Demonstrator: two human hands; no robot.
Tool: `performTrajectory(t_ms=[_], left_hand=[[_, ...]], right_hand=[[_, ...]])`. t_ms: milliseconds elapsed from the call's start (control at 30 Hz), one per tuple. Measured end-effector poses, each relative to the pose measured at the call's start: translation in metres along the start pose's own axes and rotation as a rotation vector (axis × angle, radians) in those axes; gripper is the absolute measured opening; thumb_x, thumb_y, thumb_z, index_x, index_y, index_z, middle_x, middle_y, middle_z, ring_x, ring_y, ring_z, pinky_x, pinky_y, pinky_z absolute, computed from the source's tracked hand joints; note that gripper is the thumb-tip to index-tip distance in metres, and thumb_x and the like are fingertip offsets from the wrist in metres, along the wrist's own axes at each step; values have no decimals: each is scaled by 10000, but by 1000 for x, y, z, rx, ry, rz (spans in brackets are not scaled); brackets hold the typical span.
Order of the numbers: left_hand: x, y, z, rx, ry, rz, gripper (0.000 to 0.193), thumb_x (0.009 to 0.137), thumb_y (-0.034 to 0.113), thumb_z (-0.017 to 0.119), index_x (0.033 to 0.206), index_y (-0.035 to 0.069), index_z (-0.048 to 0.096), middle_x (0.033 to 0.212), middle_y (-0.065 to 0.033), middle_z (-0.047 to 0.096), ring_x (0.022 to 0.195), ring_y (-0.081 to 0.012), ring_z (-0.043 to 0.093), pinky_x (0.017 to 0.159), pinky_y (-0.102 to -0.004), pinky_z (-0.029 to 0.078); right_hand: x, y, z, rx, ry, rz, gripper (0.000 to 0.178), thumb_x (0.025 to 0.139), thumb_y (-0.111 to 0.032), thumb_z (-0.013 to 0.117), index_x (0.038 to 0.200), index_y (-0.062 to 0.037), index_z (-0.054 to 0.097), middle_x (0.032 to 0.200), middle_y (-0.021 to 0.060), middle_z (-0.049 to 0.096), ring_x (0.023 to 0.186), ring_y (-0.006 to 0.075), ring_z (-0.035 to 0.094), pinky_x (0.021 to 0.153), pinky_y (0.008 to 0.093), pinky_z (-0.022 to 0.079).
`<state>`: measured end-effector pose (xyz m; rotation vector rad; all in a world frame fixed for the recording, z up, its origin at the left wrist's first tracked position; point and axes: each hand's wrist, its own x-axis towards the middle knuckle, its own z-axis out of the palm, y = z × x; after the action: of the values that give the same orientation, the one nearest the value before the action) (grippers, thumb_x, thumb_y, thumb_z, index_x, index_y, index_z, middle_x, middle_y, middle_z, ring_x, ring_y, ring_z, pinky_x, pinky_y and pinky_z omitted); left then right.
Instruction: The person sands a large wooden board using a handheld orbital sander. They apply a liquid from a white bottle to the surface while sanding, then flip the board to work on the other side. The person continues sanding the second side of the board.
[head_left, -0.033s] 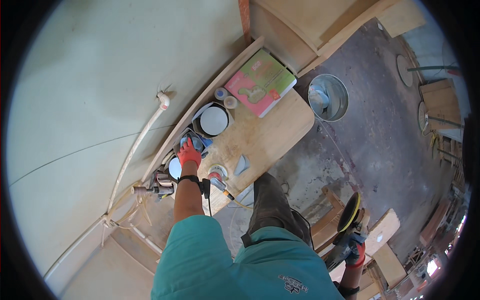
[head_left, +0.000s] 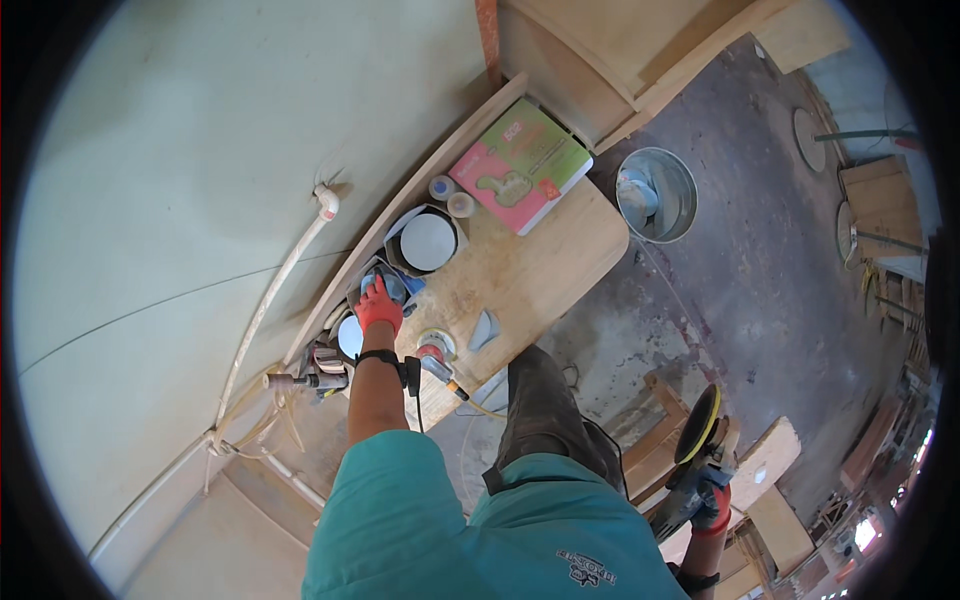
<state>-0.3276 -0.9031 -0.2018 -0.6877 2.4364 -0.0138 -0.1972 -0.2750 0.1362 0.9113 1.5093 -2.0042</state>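
My left hand (head_left: 378, 305), in a red glove with a black wrist strap, lies with fingers spread on a stack of blue round discs (head_left: 392, 285) in an open box at the back of a wooden bench top (head_left: 540, 270). My right hand (head_left: 712, 505), also in a red glove, hangs low at my right side. It grips a power sander (head_left: 700, 440) with a round black and yellow pad, held over the floor.
On the bench are a box of white discs (head_left: 428, 240), two small jars (head_left: 443, 187), a pink and green carton (head_left: 520, 165), a small red-topped tool (head_left: 432, 352) and a grey scrap (head_left: 485, 330). A metal bucket (head_left: 657, 195) stands on the floor beside the bench. A white pipe (head_left: 270, 300) runs along the wall.
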Motion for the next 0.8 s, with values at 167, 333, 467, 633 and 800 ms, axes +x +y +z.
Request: performTrajectory(t_ms=[167,333,467,633,800], left_hand=[[14,1,3,69,-50,-14,755,898,324,600,1566,134,304,1415,-142,494,1228,-352,554,992,-483,437],[11,7,-1,23,-59,-38,803,885,354,637,1573,134,285,1427,-147,475,1251,-355,535,993,-489,437],[-2,4,6,-37,12,-30,828,874,374,673,1560,105,296,1442,-146,458,1274,-365,512,1008,-499,433],[-11,-2,16,-97,84,-8,812,879,372,670,1548,90,306,1443,-143,459,1273,-368,512,1014,-498,432],[-2,1,4,-79,21,-10,820,885,392,660,1559,102,293,1442,-143,461,1255,-368,530,1009,-491,438]], right_hand=[[-3,11,-13,5,97,3,632,770,-223,700,1317,11,488,1024,140,648,912,278,662,788,391,562],[-9,20,-32,-26,138,11,614,751,-169,688,1311,2,505,1039,95,640,922,238,654,801,357,558],[-3,1,4,-29,116,8,592,760,-217,705,1268,27,525,1020,111,654,900,243,659,794,350,557],[4,-3,13,-41,-48,19,521,805,-239,706,1237,-7,529,964,139,654,880,299,667,804,420,574],[2,5,16,-51,15,-2,552,811,-315,725,1219,3,532,950,172,656,863,332,669,785,442,578]])
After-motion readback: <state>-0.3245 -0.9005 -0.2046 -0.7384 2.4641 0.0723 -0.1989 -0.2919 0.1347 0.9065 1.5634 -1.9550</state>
